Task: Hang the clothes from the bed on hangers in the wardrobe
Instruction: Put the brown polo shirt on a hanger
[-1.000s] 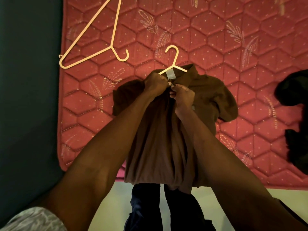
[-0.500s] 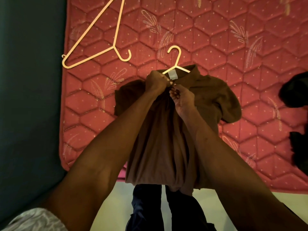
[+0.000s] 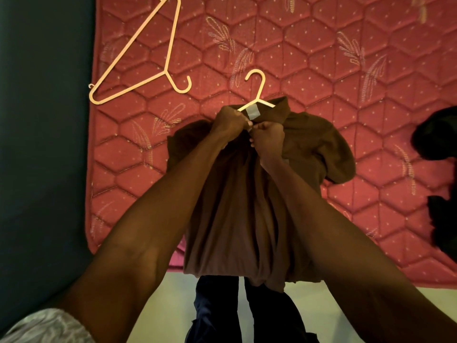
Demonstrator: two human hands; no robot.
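A brown collared shirt [image 3: 309, 144] lies on the red quilted bed [image 3: 321, 58], its hem hanging over the near edge. A cream plastic hanger [image 3: 257, 87] sits inside its neck, with the hook and part of the shoulders sticking out past the collar. My left hand [image 3: 228, 122] and my right hand [image 3: 268, 134] meet just below the collar, each pinching the shirt's front placket. A grey label shows inside the collar. The hanger's arms are hidden under the cloth.
A second cream hanger [image 3: 148, 58] lies bare on the bed at the upper left. Dark clothes [image 3: 437, 157] are heaped at the bed's right edge. A dark wall or floor strip runs along the left. My dark trouser legs [image 3: 237, 310] stand below the bed edge.
My hands stay at the shirt's neck with only small finger shifts. The shirt and hanger have not visibly moved on the bed.
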